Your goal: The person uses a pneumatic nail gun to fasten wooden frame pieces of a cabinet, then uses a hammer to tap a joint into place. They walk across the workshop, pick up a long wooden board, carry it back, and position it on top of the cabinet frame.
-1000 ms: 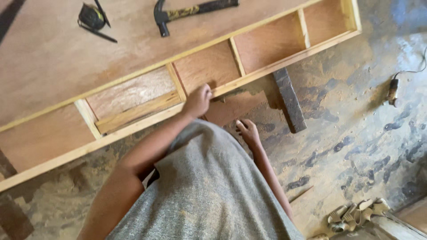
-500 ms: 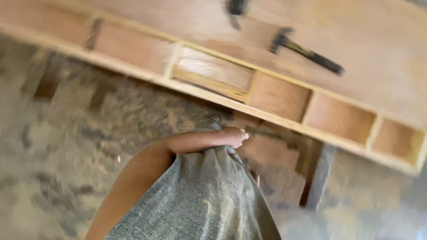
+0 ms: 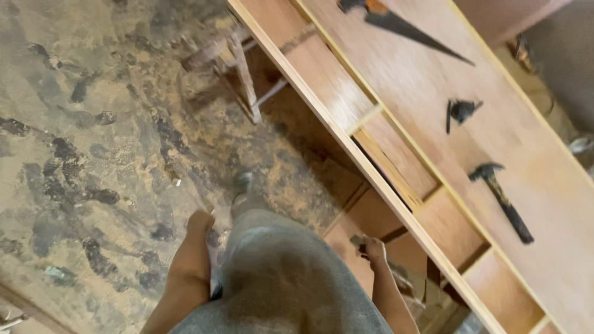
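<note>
Your right hand [image 3: 371, 248] pinches a small dark piece [image 3: 357, 240] in its fingers, just below the front rail of the frame [image 3: 346, 137]; the blur hides what the piece is. Your left hand [image 3: 199, 224] hangs by your grey garment [image 3: 291, 278] over the floor [image 3: 93, 154], and you cannot tell whether its fingers are curled or loose.

Change noted: a second ago your left hand rested on the frame's rail and your right hung empty below it. Both have since come off the wood, the right now carries the piece, and your view has swung so the frame runs diagonally to your right. Judged: you have stepped back from the frame with the piece in hand.

Beyond the rail, on the counter [image 3: 544, 185], lie a hammer [image 3: 501, 198], a small black tool [image 3: 461, 111] above it, and a saw [image 3: 402, 25] at the far end.

No packages, labels or signs are visible.
</note>
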Demonstrator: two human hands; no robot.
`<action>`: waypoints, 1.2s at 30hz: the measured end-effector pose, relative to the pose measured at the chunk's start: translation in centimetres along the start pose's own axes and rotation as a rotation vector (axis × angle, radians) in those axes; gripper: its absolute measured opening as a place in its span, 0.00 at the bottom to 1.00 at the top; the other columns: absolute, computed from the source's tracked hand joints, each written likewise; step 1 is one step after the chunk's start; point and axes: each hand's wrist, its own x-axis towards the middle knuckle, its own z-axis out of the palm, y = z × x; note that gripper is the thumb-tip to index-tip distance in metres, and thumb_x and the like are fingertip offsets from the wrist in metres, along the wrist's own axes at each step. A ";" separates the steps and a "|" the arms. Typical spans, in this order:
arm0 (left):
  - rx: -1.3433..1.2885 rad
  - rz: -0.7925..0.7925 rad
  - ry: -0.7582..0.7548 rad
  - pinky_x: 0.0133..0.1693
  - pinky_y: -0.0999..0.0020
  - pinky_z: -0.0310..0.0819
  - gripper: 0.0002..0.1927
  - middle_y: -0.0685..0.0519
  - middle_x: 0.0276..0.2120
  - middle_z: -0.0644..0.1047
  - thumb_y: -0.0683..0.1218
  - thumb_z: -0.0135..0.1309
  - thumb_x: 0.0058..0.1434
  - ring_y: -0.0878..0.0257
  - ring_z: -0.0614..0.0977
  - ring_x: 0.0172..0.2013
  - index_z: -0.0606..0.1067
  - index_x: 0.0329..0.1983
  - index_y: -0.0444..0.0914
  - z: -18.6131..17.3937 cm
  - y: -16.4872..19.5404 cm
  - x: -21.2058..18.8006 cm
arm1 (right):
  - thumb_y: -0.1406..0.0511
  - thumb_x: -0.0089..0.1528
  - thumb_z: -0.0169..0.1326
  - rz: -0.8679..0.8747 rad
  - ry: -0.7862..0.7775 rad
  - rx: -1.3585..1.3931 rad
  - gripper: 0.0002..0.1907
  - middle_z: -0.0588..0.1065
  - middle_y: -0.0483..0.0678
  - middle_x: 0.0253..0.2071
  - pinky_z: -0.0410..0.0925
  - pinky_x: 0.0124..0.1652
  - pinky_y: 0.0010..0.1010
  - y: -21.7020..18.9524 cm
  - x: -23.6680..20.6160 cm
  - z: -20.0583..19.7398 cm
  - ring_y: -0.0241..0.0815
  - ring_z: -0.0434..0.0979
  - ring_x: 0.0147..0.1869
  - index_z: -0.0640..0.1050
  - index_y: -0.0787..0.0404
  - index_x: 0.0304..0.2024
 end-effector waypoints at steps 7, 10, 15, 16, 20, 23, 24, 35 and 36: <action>-0.229 -0.057 -0.173 0.55 0.48 0.74 0.22 0.39 0.53 0.79 0.55 0.49 0.62 0.41 0.80 0.52 0.79 0.52 0.38 -2.2 -12.4 5.7 | 0.53 0.66 0.57 -0.114 -0.098 -0.121 0.22 0.79 0.56 0.33 0.72 0.30 0.41 -15.3 1.8 17.6 0.49 0.80 0.32 0.77 0.67 0.42; -0.298 -0.074 -0.133 0.56 0.48 0.73 0.23 0.38 0.55 0.78 0.58 0.47 0.65 0.40 0.80 0.54 0.79 0.53 0.39 -8.6 -18.6 11.4 | 0.54 0.65 0.57 -0.064 -0.164 -0.323 0.18 0.79 0.56 0.33 0.73 0.31 0.42 -22.1 0.9 29.0 0.48 0.80 0.32 0.78 0.62 0.44; -0.065 -0.004 0.086 0.60 0.48 0.70 0.23 0.40 0.57 0.77 0.61 0.46 0.68 0.42 0.77 0.56 0.80 0.52 0.43 -23.0 -27.6 20.6 | 0.57 0.63 0.55 -0.566 -0.179 -0.617 0.15 0.80 0.55 0.30 0.74 0.35 0.41 -33.8 0.9 47.0 0.49 0.82 0.32 0.80 0.64 0.38; -0.235 -0.131 0.134 0.59 0.48 0.71 0.22 0.40 0.56 0.77 0.60 0.48 0.67 0.42 0.78 0.56 0.80 0.51 0.43 -25.5 -28.6 22.0 | 0.57 0.63 0.55 -0.678 -0.160 -0.604 0.15 0.80 0.55 0.29 0.74 0.35 0.41 -36.2 1.2 49.8 0.49 0.83 0.32 0.79 0.65 0.37; -0.377 -0.255 0.215 0.56 0.49 0.74 0.21 0.43 0.52 0.80 0.60 0.53 0.63 0.44 0.80 0.53 0.81 0.50 0.43 -35.3 -29.2 29.1 | 0.60 0.63 0.55 -0.989 -0.187 -0.508 0.14 0.79 0.58 0.28 0.73 0.37 0.41 -46.6 2.4 59.9 0.54 0.82 0.32 0.78 0.67 0.35; -0.327 -0.145 0.165 0.55 0.50 0.75 0.19 0.46 0.50 0.82 0.59 0.54 0.62 0.47 0.81 0.52 0.82 0.48 0.44 -41.9 -27.6 36.9 | 0.60 0.64 0.56 -1.168 -0.218 -0.519 0.15 0.77 0.61 0.31 0.72 0.38 0.43 -55.3 2.7 67.6 0.58 0.79 0.35 0.76 0.68 0.35; -0.314 -0.103 0.142 0.55 0.50 0.75 0.19 0.47 0.50 0.82 0.59 0.54 0.62 0.48 0.81 0.52 0.82 0.47 0.45 -44.2 -27.1 39.6 | 0.59 0.64 0.55 -1.154 -0.244 -0.512 0.15 0.77 0.61 0.32 0.72 0.38 0.43 -58.3 2.5 70.2 0.58 0.79 0.36 0.77 0.68 0.35; -0.491 -0.143 0.252 0.57 0.51 0.73 0.26 0.41 0.53 0.81 0.61 0.51 0.63 0.43 0.80 0.55 0.80 0.53 0.38 -72.6 -20.1 64.4 | 0.55 0.67 0.53 -1.278 -0.543 -0.731 0.16 0.79 0.57 0.39 0.70 0.41 0.50 -95.1 5.7 91.2 0.59 0.78 0.40 0.79 0.61 0.41; -0.506 -0.162 0.253 0.57 0.51 0.73 0.25 0.41 0.53 0.81 0.60 0.51 0.63 0.44 0.81 0.55 0.80 0.53 0.38 -75.4 -19.9 67.0 | 0.55 0.66 0.53 -1.251 -0.518 -0.696 0.16 0.79 0.57 0.39 0.71 0.40 0.49 -98.3 6.8 92.6 0.58 0.78 0.39 0.79 0.61 0.41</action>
